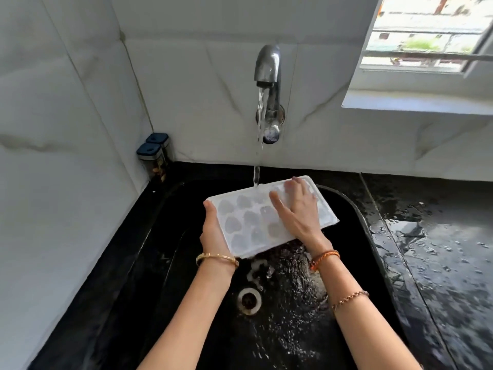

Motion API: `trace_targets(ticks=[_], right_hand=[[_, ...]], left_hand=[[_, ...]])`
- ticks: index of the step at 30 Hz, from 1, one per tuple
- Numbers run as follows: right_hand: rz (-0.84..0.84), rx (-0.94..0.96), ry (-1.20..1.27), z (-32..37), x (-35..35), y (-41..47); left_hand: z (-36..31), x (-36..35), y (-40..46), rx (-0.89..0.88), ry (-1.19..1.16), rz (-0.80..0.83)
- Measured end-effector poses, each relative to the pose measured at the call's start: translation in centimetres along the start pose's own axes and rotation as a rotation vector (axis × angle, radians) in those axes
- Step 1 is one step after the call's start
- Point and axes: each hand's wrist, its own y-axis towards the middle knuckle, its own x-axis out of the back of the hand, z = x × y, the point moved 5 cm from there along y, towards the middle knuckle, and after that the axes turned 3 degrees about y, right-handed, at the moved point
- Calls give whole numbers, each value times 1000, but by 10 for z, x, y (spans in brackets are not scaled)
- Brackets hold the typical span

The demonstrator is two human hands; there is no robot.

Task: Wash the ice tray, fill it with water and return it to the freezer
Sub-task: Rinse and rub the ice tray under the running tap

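A white ice tray point(248, 222) with rounded cells is held over the black sink point(357, 209), tilted a little, under the running tap point(268, 65). The stream of water point(257, 156) lands on the tray's far edge. My left hand point(213, 231) grips the tray's left edge, thumb on top. My right hand point(296, 209) lies flat on the tray's right half with fingers straight, pressing on the cells.
Water splashes round the drain point(250, 300) in the sink bottom. Two dark-lidded jars point(154, 156) stand in the back left corner of the counter. The black counter point(440, 236) on the right is wet. A window point(432, 30) is at the upper right.
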Motion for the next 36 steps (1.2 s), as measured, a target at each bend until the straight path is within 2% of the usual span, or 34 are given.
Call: trace_targets(ticks=[2,4,5,8,11,12,13,14,16,18,20,23,25,26,27,29,31,32,34,36], right_hand=[[-103,-187,-120,-15,7,7],[-66,-250,-171,-16,-1,6],[-15,-193,-198,-7,-12,3],[57,91,-32,36,-59,-29],[148,292,-35,52,-88,-46],[134,255,-63,40,-89,-35],[88,137,-82,22,-81,-21],[45,-45,-64,0,-68,-5],[74,-373,-1,-42,-47,10],[95,-437,-53,-62,-43,6],[99,-266,-82,-42,-61,-13],[248,103,54,8,-103,-64],[310,241,22,24,-114,-74],[279,249,-15,20,-109,-62],[191,174,-38,7,-99,-45],[34,-166,-45,-32,-67,-13],[62,-425,-48,-63,-49,-1],[74,-443,-43,-64,-52,-3],[22,-274,0,-33,-68,-15],[5,15,88,15,-91,-40]], left_hand=[[5,2,-7,-28,18,-21],[5,4,-7,-42,20,-76],[5,4,-6,-40,30,-118],[0,8,-2,-42,67,-233],[4,17,-2,12,53,-207],[3,23,-2,11,75,-203],[3,30,-3,-15,108,-210],[1,36,-5,-47,134,-213],[0,47,-8,-84,150,-206],[2,52,-7,-73,158,-215],[3,52,-3,-43,167,-245],[19,44,3,11,125,-337],[23,42,6,24,102,-342],[23,44,5,25,99,-332],[23,49,6,14,121,-322],[19,59,3,-43,155,-294],[17,60,-1,-88,166,-255],[17,58,-1,-92,167,-244],[17,46,-2,-81,179,-237],[16,33,-2,-142,199,-209]])
